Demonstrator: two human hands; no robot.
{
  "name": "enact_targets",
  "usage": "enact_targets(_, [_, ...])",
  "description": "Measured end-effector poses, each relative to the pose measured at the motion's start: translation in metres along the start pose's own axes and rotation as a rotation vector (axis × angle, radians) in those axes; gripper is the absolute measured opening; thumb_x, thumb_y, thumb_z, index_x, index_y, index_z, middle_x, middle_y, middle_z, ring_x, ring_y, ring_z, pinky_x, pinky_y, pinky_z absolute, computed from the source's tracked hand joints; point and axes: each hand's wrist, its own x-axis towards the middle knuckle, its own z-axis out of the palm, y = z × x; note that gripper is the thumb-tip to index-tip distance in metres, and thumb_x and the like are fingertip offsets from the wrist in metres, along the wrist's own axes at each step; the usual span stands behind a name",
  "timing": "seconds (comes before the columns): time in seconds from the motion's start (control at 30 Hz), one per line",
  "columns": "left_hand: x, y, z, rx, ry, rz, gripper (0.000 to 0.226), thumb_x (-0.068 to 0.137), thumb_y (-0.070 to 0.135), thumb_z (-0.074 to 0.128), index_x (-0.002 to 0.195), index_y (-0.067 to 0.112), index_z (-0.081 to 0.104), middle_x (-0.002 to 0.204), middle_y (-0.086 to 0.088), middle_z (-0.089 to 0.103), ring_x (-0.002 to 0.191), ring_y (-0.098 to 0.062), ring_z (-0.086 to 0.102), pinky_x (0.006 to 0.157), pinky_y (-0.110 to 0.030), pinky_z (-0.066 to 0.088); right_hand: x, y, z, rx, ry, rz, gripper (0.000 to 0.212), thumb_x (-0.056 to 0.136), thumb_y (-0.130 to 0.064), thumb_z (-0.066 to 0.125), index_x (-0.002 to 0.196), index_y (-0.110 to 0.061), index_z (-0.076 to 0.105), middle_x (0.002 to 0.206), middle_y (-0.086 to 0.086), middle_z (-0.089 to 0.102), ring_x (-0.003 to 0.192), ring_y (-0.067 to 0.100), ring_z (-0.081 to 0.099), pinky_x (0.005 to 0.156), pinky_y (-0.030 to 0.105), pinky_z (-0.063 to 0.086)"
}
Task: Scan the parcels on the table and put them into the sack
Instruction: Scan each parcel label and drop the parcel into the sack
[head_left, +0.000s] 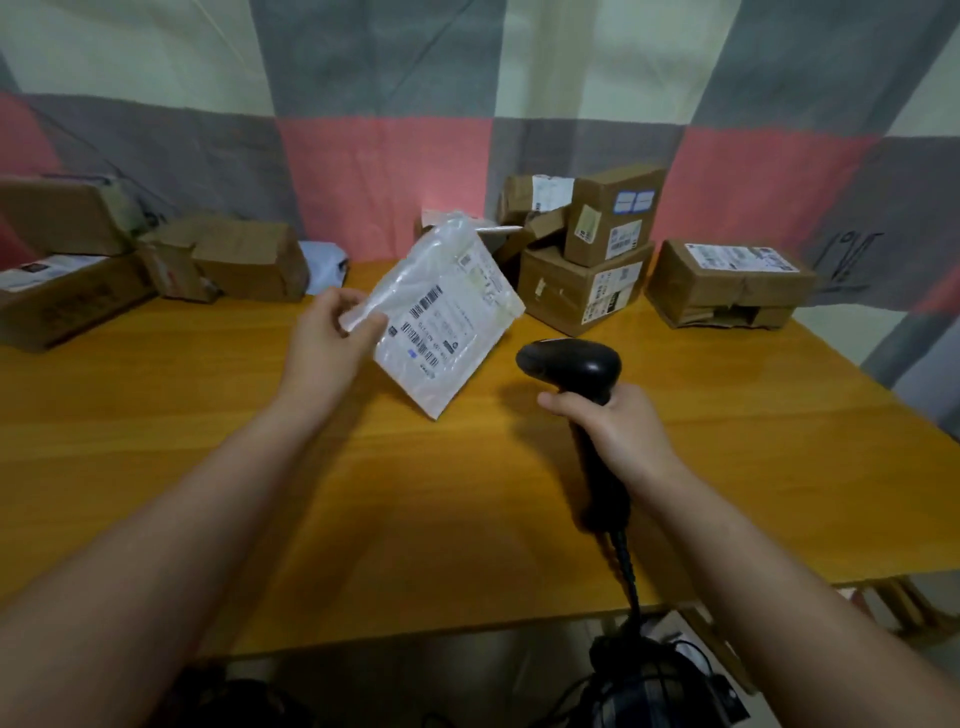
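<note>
We hold a white plastic parcel (447, 306) tilted above the counter (208, 415), our left hand (330, 338) pinching its edge, our right hand (618, 426) gripping a black scanner (571, 364) beside it; scanning seems underway, needing the beam on the barcode label.

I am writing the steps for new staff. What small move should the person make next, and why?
Probably swing the scanner left toward the white mailer. The left hand holds the mailer tilted, its barcode label facing the camera, while the scanner in the right hand points below the label.
</note>
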Motion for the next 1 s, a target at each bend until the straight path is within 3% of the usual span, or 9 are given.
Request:
enact_targets(0.13, [0.001,0.036,-0.030,-0.004,-0.069,0.112,0.014,0.084,0.015,0.072,0.089,0.011,0.060,0.080,-0.010,0.060,0.073,-0.015,0.053,0.068,-0.031,0.046,-0.014,-0.019,0.022,-0.116,0.034,-0.242,0.031,0.070,-0.033,0.083,0.087,-0.049,0.062,0.137,0.002,0.045,0.131,0.025,0.035,0.111,0.046,0.030])
enact_targets(0.23, [0.001,0.056,-0.039,0.007,-0.251,0.124,0.010,0.093,0.014,0.061,0.094,0.005,0.064,0.088,-0.018,0.061,0.080,-0.017,0.054,0.076,-0.034,0.047,-0.023,-0.037,0.025,-0.161,0.073,-0.362,0.065,0.068,-0.037,0.079,0.093,-0.084,0.042,0.148,0.002,0.030,0.139,0.026,0.023,0.114,0.047,0.021])
enact_targets(0.33, [-0.006,0.070,-0.040,0.044,-0.388,0.142,0.013,0.098,0.016,0.052,0.095,0.014,0.064,0.083,-0.005,0.063,0.073,-0.004,0.056,0.067,-0.017,0.047,-0.017,-0.041,0.023,-0.113,-0.035,-0.327,0.056,0.072,-0.027,0.082,0.122,-0.039,0.059,0.130,-0.004,0.056,0.123,0.009,0.048,0.103,0.029,0.040])
enact_targets(0.4, [-0.011,0.076,-0.036,0.036,-0.379,0.172,0.011,0.097,0.017,0.054,0.091,0.020,0.062,0.074,0.005,0.061,0.059,0.004,0.054,0.056,-0.011,0.044,-0.015,-0.043,0.024,-0.082,-0.083,-0.279,0.023,0.074,-0.020,0.079,0.094,-0.025,0.069,0.087,-0.011,0.068,0.086,0.003,0.062,0.073,0.015,0.046])
enact_targets(0.47, [-0.013,0.075,-0.033,0.051,-0.307,0.143,0.003,0.094,0.023,0.059,0.095,0.020,0.061,0.073,0.005,0.060,0.055,0.001,0.053,0.050,-0.014,0.044,-0.016,-0.043,0.025,-0.084,-0.049,-0.238,0.008,0.077,-0.019,0.076,0.078,-0.020,0.068,0.071,-0.006,0.065,0.073,0.011,0.063,0.063,0.022,0.046])
enact_targets(0.53, [-0.014,0.063,-0.035,0.141,-0.287,0.043,0.018,0.088,0.031,0.067,0.101,0.020,0.059,0.075,0.004,0.057,0.062,-0.004,0.054,0.055,-0.020,0.044,-0.015,-0.039,0.023,-0.050,0.002,-0.209,0.007,0.079,-0.018,0.074,0.080,-0.016,0.068,0.074,0.000,0.067,0.077,0.018,0.065,0.066,0.028,0.048])
enact_targets(0.7, [-0.037,0.017,-0.052,0.141,-0.479,-0.195,0.017,0.085,0.024,0.072,0.096,0.012,0.066,0.088,-0.008,0.069,0.073,-0.009,0.059,0.068,-0.021,0.045,-0.017,-0.030,0.018,-0.053,0.084,-0.165,0.016,0.078,-0.018,0.074,0.089,-0.009,0.068,0.086,0.012,0.069,0.085,0.027,0.066,0.080,0.049,0.054])
enact_targets(0.83, [-0.039,0.011,-0.056,0.063,-0.251,-0.090,0.006,0.089,0.019,0.067,0.087,0.014,0.066,0.081,0.002,0.067,0.074,-0.011,0.059,0.066,-0.022,0.046,-0.024,-0.025,0.028,-0.200,0.123,-0.269,0.026,0.076,-0.025,0.077,0.086,-0.032,0.054,0.111,0.009,0.058,0.105,0.021,0.055,0.095,0.043,0.046])
enact_targets(1.0, [-0.025,0.018,-0.061,0.201,-0.194,0.024,0.015,0.090,0.023,0.066,0.092,0.008,0.069,0.079,-0.002,0.064,0.072,-0.012,0.055,0.064,-0.027,0.040,-0.039,-0.026,0.042,-0.303,-0.045,-0.394,0.024,0.073,-0.038,0.075,0.068,-0.019,0.062,0.059,-0.006,0.060,0.061,0.008,0.059,0.057,0.030,0.045])
